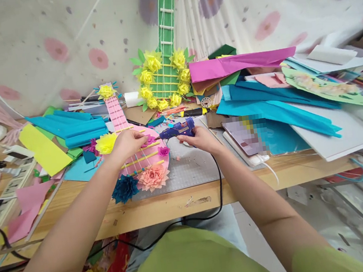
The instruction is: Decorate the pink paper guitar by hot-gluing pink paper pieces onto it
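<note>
My right hand [200,140] is wrapped round the handle of a blue hot glue gun [177,130], its nozzle pointing left. Opposite it, my left hand [129,143] has thumb and fingers pinched together on a magenta paper flower [149,140], just at the nozzle tip. Under my left hand lies a pink paper guitar [145,161] with white strings and yellow sticks. It carries a yellow flower [106,143], a dark blue flower [125,188], a peach flower [153,177] and a small magenta flower [163,151].
A green paper guitar [165,82] with yellow flowers leans at the back. Blue paper [265,111] and a phone [243,136] lie at right. Blue rolls [73,128] and a power strip [8,192] are at left. The glue gun's black cord [220,184] hangs over the table edge.
</note>
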`<state>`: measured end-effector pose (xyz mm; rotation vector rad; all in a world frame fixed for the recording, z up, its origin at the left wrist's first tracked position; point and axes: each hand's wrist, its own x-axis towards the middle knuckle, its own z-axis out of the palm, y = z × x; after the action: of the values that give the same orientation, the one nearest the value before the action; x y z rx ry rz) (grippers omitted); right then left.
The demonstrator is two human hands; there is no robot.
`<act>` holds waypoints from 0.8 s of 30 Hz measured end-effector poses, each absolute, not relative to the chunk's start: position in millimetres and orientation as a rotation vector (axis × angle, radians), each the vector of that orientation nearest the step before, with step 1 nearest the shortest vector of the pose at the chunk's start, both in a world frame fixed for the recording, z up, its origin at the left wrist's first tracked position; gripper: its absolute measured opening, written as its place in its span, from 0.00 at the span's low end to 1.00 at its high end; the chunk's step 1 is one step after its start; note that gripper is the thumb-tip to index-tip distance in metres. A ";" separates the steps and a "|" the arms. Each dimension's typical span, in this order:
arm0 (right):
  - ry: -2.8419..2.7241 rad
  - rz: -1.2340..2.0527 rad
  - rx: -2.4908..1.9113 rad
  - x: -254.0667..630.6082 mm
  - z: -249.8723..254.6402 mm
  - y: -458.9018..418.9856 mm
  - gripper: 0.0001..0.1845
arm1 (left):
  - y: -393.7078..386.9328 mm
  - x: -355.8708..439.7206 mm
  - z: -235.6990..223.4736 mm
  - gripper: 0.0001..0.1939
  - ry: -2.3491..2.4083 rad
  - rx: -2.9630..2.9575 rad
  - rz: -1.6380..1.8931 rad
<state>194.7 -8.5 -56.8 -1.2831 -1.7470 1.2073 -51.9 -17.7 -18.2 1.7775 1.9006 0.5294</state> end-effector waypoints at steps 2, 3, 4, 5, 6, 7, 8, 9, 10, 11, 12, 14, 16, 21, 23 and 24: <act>-1.786 1.139 -1.296 194.0 -60.6 -6.7 0.24 | -17.7 -52.0 -18.1 0.14 1.901 1.774 0.511; -1.797 1.108 -1.298 193.6 -62.0 -5.9 0.23 | -17.9 -51.8 -17.8 0.14 1.901 1.774 0.502; -1.806 1.082 -1.298 193.2 -63.1 -5.3 0.23 | -18.2 -51.4 -17.5 0.14 1.903 1.772 0.493; -1.813 1.062 -1.298 192.7 -63.8 -4.8 0.23 | -18.5 -51.0 -17.1 0.14 1.903 1.771 0.483; -1.823 1.048 -1.302 192.0 -64.0 -4.5 0.23 | -18.9 -50.6 -16.8 0.13 1.903 1.770 0.476; -1.837 1.037 -1.310 191.3 -63.9 -4.4 0.22 | -19.3 -50.2 -16.5 0.13 1.906 1.770 0.471; -1.852 1.023 -1.323 190.4 -63.5 -4.5 0.22 | -19.7 -50.0 -16.3 0.13 1.908 1.772 0.469; -1.868 1.005 -1.336 189.6 -62.9 -4.7 0.22 | -20.1 -49.8 -16.3 0.13 1.909 1.776 0.470; -1.883 0.987 -1.346 188.7 -62.3 -5.0 0.22 | -20.4 -49.7 -16.3 0.14 1.909 1.779 0.470; -1.893 0.968 -1.352 188.0 -61.7 -5.5 0.22 | -20.7 -49.7 -16.5 0.14 1.909 1.782 0.471; -1.898 0.953 -1.355 187.4 -61.3 -5.8 0.22 | -21.0 -49.7 -16.6 0.13 1.908 1.783 0.472; -1.903 0.935 -1.355 186.5 -61.2 -6.3 0.22 | -21.3 -49.9 -17.0 0.13 1.899 1.790 0.475; -1.907 0.932 -1.360 186.3 -61.7 -6.2 0.21 | -21.4 -50.1 -17.3 0.13 1.893 1.796 0.481; -1.913 0.931 -1.352 187.1 -63.2 -5.2 0.21 | -21.6 -49.9 -17.3 0.13 1.892 1.793 0.470; -1.909 0.934 -1.348 187.2 -63.3 -5.0 0.22 | -21.8 -49.6 -17.1 0.13 1.895 1.783 0.459; -1.907 0.933 -1.347 187.2 -63.4 -4.9 0.22 | -22.0 -49.5 -17.0 0.12 1.895 1.782 0.456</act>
<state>187.2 -4.9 -63.4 -1.3475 -1.9070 0.9332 -49.5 -22.0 -17.0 1.7820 1.8948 0.4564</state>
